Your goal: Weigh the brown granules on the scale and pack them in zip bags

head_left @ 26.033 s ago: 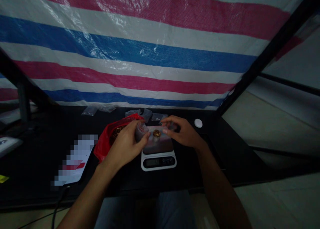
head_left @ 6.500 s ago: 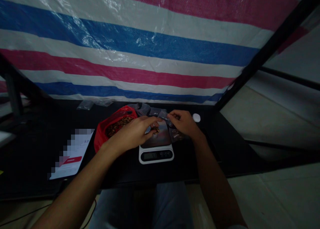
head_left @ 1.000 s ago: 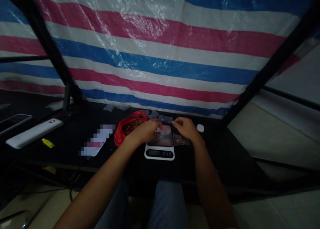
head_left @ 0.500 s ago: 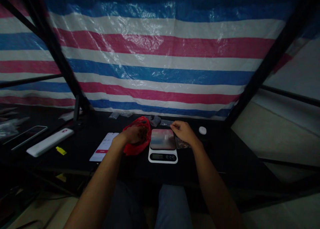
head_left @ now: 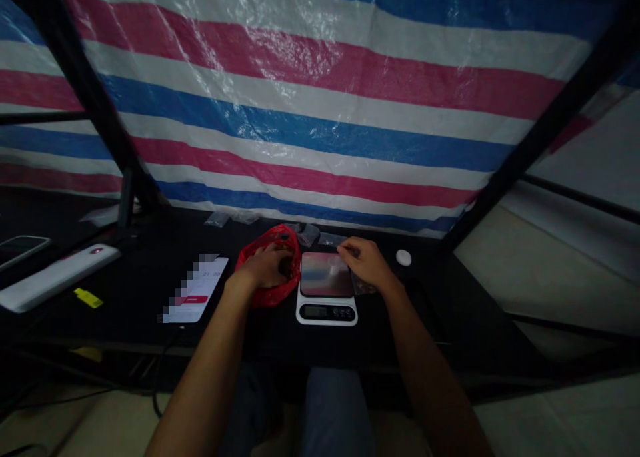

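My left hand [head_left: 266, 268] reaches down into a red plastic bag [head_left: 273, 294] that lies left of the scale. Its fingers curl inside the bag's mouth, and what they hold is hidden. A white kitchen scale [head_left: 326, 310] with a bare shiny platform [head_left: 326, 274] stands in the middle of the black table. My right hand [head_left: 364, 262] rests at the scale's far right corner. Its fingertips pinch a small clear bag [head_left: 331, 239]. Another small bag holding brown pieces [head_left: 364, 286] lies under that wrist.
A phone [head_left: 197, 288] lies left of the red bag. Further left are a long white device [head_left: 55, 277] and a yellow tag [head_left: 88, 298]. A small white round thing [head_left: 403, 258] sits to the right. Several clear bags [head_left: 219, 218] lie along the striped tarp [head_left: 310, 110].
My left hand left the scale platform and went into the red bag. The platform now has nothing on it. My right hand stays at the scale's far right corner.
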Demonstrator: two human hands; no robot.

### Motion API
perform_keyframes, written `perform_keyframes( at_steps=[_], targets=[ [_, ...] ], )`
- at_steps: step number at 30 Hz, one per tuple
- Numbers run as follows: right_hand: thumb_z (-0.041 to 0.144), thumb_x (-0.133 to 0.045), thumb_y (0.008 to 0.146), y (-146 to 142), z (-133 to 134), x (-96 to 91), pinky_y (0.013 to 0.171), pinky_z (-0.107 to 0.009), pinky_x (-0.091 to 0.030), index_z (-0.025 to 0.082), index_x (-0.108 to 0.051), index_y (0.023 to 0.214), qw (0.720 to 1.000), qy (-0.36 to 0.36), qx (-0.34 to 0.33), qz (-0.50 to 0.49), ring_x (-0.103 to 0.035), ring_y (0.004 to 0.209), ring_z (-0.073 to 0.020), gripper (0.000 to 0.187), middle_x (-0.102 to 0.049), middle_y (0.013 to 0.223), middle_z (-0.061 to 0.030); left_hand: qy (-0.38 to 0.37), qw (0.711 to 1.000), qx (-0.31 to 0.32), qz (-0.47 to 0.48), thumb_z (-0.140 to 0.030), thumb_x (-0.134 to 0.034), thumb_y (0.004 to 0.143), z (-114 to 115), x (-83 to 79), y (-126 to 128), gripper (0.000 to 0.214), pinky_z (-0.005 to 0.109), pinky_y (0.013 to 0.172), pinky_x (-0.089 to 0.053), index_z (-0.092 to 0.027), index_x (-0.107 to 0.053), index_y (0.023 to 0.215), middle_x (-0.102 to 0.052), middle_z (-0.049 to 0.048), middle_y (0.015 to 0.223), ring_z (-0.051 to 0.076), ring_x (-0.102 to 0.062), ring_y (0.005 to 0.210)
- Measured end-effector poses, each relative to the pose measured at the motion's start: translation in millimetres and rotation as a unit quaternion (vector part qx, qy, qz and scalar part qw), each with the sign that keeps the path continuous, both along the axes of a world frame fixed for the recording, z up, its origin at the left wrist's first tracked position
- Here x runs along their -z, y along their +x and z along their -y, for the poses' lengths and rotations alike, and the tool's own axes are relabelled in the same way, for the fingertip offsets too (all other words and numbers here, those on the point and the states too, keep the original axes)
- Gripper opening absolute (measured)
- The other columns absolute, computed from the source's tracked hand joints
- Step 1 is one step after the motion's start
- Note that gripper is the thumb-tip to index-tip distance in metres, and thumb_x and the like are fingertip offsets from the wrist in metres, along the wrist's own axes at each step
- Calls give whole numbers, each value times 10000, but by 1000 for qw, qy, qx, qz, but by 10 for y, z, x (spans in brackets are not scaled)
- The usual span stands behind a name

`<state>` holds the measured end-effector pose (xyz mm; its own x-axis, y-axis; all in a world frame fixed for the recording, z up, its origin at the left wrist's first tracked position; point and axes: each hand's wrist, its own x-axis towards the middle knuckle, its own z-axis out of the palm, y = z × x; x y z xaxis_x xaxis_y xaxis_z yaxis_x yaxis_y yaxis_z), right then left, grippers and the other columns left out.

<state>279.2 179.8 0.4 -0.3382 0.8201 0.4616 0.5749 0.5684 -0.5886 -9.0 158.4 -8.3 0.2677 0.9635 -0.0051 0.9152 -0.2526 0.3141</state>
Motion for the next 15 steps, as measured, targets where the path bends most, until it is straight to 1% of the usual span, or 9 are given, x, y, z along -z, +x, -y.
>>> perform_keyframes(
  at_steps=[3, 5, 7, 8, 11, 12, 13, 14, 15],
  targets=[
    [309, -601, 951, -50, 27, -39, 700, -312, -479, 191, -740, 817, 1000, 10, -6, -12, -661, 759, -194, 226, -748, 817, -48, 0, 1000, -1, 30, -229, -779, 753, 16, 24, -8, 563, 401, 1068, -526, -297, -729, 1310, -685, 109, 1444, 311, -688, 1247],
    [305, -601, 958, -136, 51, -100, 696, -305, -490, 192, -743, 839, 1000, 14, -10, -18, -669, 767, -189, 217, -755, 837, -47, 1, 999, 3, 50, -205, -778, 758, 36, 35, -24, 507, 379, 1022, -551, -281, -750, 1258, -731, 108, 1364, 293, -728, 1158],
    [268, -613, 954, -298, 79, -176, 693, -293, -501, 191, -759, 884, 999, 8, -33, -10, -681, 776, -180, 179, -768, 870, -47, 4, 998, 8, 68, -191, -770, 768, 60, 32, -60, 464, 367, 997, -563, -276, -762, 1223, -772, 95, 1279, 285, -745, 1105],
    [223, -617, 944, -410, 94, -212, 700, -288, -510, 189, -770, 916, 998, -3, -61, 3, -690, 790, -175, 159, -778, 901, -50, 7, 997, 10, 75, -183, -760, 773, 73, 21, -89, 461, 362, 997, -564, -277, -762, 1225, -783, 87, 1254, 281, -746, 1101],
    [136, -635, 931, -805, 124, -286, 797, -312, -552, 187, -790, 1048, 985, -39, -156, 66, -730, 873, -181, 201, -808, 1031, -73, 24, 995, 16, 93, -173, -679, 833, 109, -74, -229, 451, 354, 1057, -538, -259, -747, 1271, -771, 87, 1287, 271, -721, 1167],
    [98, -640, 914, -930, 127, -298, 844, -319, -560, 177, -787, 1084, 980, -44, -174, 88, -742, 921, -186, 239, -810, 1087, -88, 35, 995, 14, 97, -181, -629, 873, 117, -124, -286, 421, 361, 1088, -520, -238, -748, 1273, -756, 102, 1316, 273, -705, 1204],
    [75, -646, 905, -1038, 127, -304, 899, -324, -558, 169, -783, 1118, 973, -45, -185, 131, -746, 985, -194, 270, -806, 1129, -100, 55, 993, 8, 101, -213, -561, 932, 122, -177, -344, 388, 386, 1117, -501, -227, -750, 1271, -743, 118, 1333, 283, -688, 1232],
    [55, -650, 893, -1123, 125, -310, 941, -324, -551, 170, -782, 1122, 966, -37, -179, 185, -743, 1032, -199, 288, -804, 1151, -101, 98, 990, -22, 98, -245, -521, 961, 123, -230, -398, 374, 419, 1111, -509, -221, -760, 1249, -747, 132, 1314, 304, -689, 1223],
    [46, -662, 878, -1183, 124, -316, 980, -321, -540, 177, -779, 1120, 959, -33, -168, 225, -735, 1087, -205, 299, -798, 1182, -99, 140, 984, -67, 92, -292, -523, 972, 118, -274, -443, 402, 465, 1122, -501, -202, -734, 1302, -723, 159, 1352, 340, -669, 1257]
  ],
)
